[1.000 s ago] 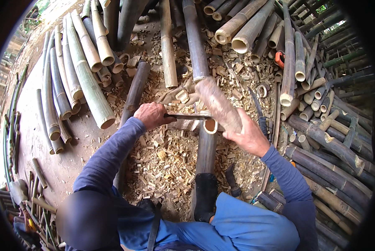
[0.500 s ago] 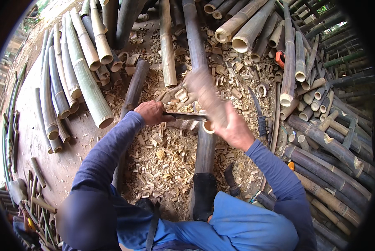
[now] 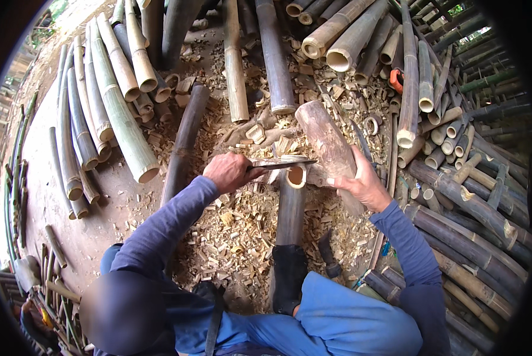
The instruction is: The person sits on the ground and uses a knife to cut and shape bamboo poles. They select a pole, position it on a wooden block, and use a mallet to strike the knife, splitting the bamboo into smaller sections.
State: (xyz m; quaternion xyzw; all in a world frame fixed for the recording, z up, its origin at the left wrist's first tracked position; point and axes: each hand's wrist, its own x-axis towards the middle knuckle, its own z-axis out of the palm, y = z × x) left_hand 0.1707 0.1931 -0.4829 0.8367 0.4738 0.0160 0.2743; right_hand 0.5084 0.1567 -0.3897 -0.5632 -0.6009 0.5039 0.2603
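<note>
My left hand (image 3: 227,172) is closed round the handle of a knife (image 3: 289,163). The blade reaches rightward across the cut end of a dark bamboo tube (image 3: 292,210). A pale ring of cut wall shows at the tube's open mouth. Gripped in my right hand (image 3: 365,183) is a thick, rough wooden log (image 3: 324,127), tilted with its top toward the far left. The log is just right of the knife tip; whether the two touch I cannot tell. My foot in a black covering (image 3: 289,276) rests at the tube's near end.
Wood chips (image 3: 224,237) cover the ground around the tube. Long bamboo poles (image 3: 120,113) lie at the left, with more poles (image 3: 367,35) at the far right. Stacked bamboo (image 3: 467,243) fills the right side. An orange-handled tool (image 3: 396,80) lies among the poles.
The log, blurred by motion before, has shifted right and now shows sharply. My right hand moved right with it. My left hand and the knife moved slightly right.
</note>
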